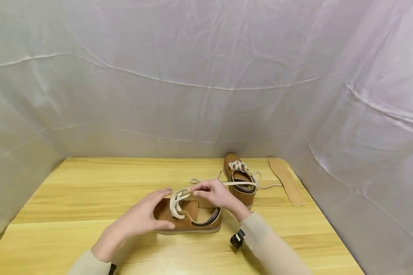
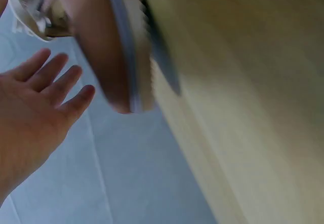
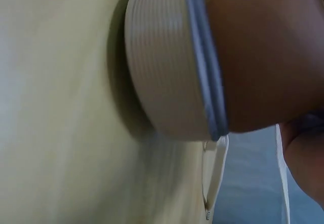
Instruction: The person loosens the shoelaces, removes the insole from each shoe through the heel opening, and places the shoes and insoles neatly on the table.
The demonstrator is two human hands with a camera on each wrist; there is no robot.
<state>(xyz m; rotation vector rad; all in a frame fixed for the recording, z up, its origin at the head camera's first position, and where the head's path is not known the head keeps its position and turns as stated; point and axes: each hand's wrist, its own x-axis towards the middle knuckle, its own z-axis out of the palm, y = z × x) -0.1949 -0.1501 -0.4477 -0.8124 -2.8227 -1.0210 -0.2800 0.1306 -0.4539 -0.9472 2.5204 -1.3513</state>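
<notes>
A brown low shoe (image 1: 204, 228) lies sideways on the table, its toe to the left and its heel to the right. Cream shoelace (image 1: 174, 205) crosses its upper. At the toe, my left hand (image 1: 143, 216) is spread with thumb on the near side and fingers on the far side. Those fingers look loose in the left wrist view, beside the shoe (image 2: 96, 41). Above the shoe's opening, my right hand (image 1: 215, 193) pinches the shoelace between thumb and fingers. The right wrist view shows the ribbed sole (image 3: 162, 67) close up and part of the right hand (image 3: 306, 158).
Behind, to the right, stands a second brown shoe (image 1: 245, 198) with cream laces. A long lace end (image 1: 239, 183) stretches across it. A tan insole (image 1: 286, 181) lies at the table's right edge. Grey fabric (image 1: 199, 95) hangs around the wooden table (image 1: 89, 202).
</notes>
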